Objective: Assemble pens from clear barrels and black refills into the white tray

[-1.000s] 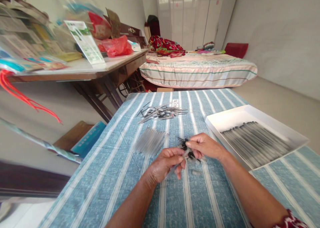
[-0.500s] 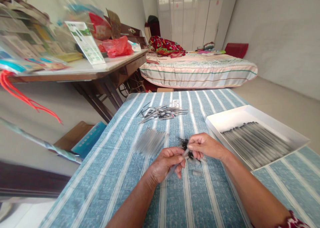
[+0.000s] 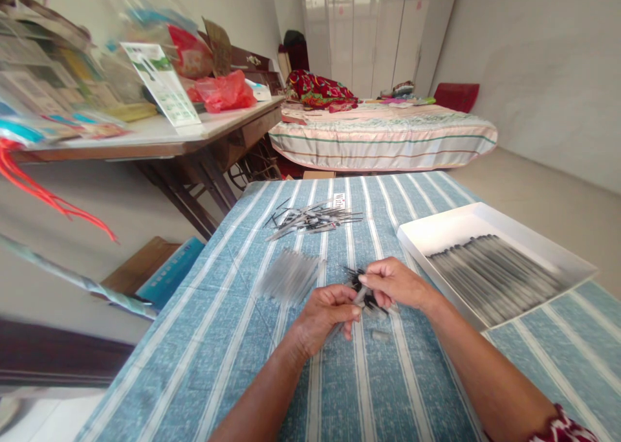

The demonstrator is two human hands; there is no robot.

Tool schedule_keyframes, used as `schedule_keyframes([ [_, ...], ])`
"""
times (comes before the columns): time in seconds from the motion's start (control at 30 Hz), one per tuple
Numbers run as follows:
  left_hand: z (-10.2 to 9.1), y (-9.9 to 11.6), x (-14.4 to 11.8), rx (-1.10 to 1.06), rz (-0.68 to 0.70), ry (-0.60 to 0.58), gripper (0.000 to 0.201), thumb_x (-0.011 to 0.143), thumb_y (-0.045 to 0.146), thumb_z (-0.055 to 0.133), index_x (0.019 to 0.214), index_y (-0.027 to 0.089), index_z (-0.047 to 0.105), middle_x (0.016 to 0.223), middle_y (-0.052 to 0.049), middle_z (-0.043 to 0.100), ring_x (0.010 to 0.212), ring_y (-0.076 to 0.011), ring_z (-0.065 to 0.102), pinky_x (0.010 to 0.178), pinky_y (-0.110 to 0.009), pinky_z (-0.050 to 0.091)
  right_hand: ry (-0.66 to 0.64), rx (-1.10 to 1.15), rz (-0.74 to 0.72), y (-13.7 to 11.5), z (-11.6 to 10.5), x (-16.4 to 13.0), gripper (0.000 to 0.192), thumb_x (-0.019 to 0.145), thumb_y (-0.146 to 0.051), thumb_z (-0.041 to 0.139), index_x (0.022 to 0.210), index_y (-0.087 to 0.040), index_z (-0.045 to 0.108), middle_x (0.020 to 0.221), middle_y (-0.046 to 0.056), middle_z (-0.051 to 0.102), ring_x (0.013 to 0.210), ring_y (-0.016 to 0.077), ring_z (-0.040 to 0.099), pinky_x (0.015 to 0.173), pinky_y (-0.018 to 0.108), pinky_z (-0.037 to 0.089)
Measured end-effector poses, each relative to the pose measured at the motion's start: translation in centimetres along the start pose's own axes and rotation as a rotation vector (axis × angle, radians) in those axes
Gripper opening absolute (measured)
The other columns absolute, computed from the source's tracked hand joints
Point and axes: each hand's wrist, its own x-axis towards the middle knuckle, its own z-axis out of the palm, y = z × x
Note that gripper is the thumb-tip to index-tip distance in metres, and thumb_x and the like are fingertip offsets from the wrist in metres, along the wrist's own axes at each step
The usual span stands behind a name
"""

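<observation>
Clear plastic pen tube [image 3: 350, 308] is pinched between left hand [image 3: 324, 314] and right hand [image 3: 395, 283] fingers, slanting from near-left to far-right.

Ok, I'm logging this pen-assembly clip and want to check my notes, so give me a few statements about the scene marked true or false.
1. Both hands meet on one clear pen barrel. True.
2. The white tray lies on the person's left. False: it lies on the right, with rows of pens in it.
3. A loose pile of refills lies farther up the striped tablecloth. True.
4. The left hand rests flat on the cloth. False: its grip is shut on the barrel's lower end.
5. The right hand pinches the barrel's upper end, above a small heap of black parts. True.
</observation>
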Motion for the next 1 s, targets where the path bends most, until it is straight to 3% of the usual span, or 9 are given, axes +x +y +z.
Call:
schedule_keyframes([
  [0.13, 0.2, 0.6, -0.4, 0.017, -0.043, -0.035, 0.024, 0.075, 0.034, 0.059, 0.077, 0.01, 0.064, 0.063, -0.003, 0.06, 0.045, -0.0074, 0.048, 0.039, -0.019, 0.039, 0.025, 0.065, -0.011, -0.1, 0.0, 0.0, 0.039, 0.078, -0.048, 0.05, 0.056, -0.016, 0.046, 0.04, -0.004, 0.053, 0.032, 0.0058, 0.045, 0.035, 0.016, 0.033],
  [0.27, 0.2, 0.9, -0.5, 0.093, -0.027, -0.041, 0.023, 0.073, 0.034, 0.061, 0.069, 0.011, 0.063, 0.061, -0.002, 0.059, 0.045, -0.0074, 0.048, 0.04, -0.02, 0.039, 0.026, 0.08, -0.004, -0.4, 0.1, -0.1, 0.038, 0.077, -0.047, 0.052, 0.055, -0.016, 0.045, 0.038, -0.004, 0.052, 0.031, 0.0056, 0.043, 0.034, 0.016, 0.032],
  [0.53, 1.0, 1.1, -0.1, 0.336, 0.011, 0.166, 0.015, 0.063, 0.027, 0.068, 0.064, 0.014, 0.059, 0.051, 0.004, 0.052, 0.041, -0.007, 0.045, 0.04, -0.019, 0.036, 0.043, 0.05, 0.046, -0.6, 0.1, 0.0, 0.037, 0.077, -0.045, 0.051, 0.054, -0.017, 0.043, 0.036, -0.005, 0.05, 0.029, 0.0058, 0.042, 0.031, 0.015, 0.029],
  [0.67, 1.2, 1.4, -0.3, 0.384, 0.004, 0.145, 0.015, 0.064, 0.026, 0.066, 0.06, 0.014, 0.058, 0.05, 0.004, 0.053, 0.04, -0.0081, 0.047, 0.041, -0.02, 0.033, 0.047, 0.049, 0.048, -0.6, 0.2, 0.0, 0.04, 0.076, -0.049, 0.051, 0.054, -0.017, 0.043, 0.036, -0.004, 0.05, 0.029, 0.0059, 0.042, 0.031, 0.015, 0.03],
  [0.8, 0.7, 1.7, -0.5, 0.309, -0.002, 0.072, 0.02, 0.069, 0.031, 0.063, 0.06, 0.013, 0.059, 0.054, 0.0, 0.058, 0.043, -0.0085, 0.049, 0.044, -0.021, 0.034, 0.138, 0.048, 0.002, -0.4, -0.6, 0.0, 0.042, 0.076, -0.054, 0.049, 0.057, -0.017, 0.046, 0.039, -0.004, 0.051, 0.032, 0.0059, 0.043, 0.035, 0.016, 0.033],
  [0.9, 0.1, 1.7, -0.3, 0.139, 0.062, 0.105, 0.021, 0.07, 0.032, 0.064, 0.062, 0.013, 0.059, 0.059, -0.001, 0.059, 0.047, -0.008, 0.049, 0.048, -0.021, 0.035, 0.286, 0.013, -0.021, 0.1, -2.0, 0.0, 0.036, 0.074, -0.049, 0.054, 0.059, -0.017, 0.048, 0.04, -0.004, 0.051, 0.033, 0.0059, 0.043, 0.036, 0.016, 0.032],
  [1.0, -0.6, 1.4, -0.1, 0.023, 0.088, 0.14, 0.021, 0.068, 0.03, 0.066, 0.061, 0.012, 0.057, 0.058, -0.001, 0.058, 0.046, -0.0061, 0.045, 0.047, -0.019, 0.031, 0.331, -0.049, 0.009, 1.0, -3.4, -0.1, 0.026, 0.071, -0.04, 0.058, 0.063, -0.017, 0.051, 0.04, -0.005, 0.05, 0.032, 0.0063, 0.041, 0.036, 0.017, 0.031],
])
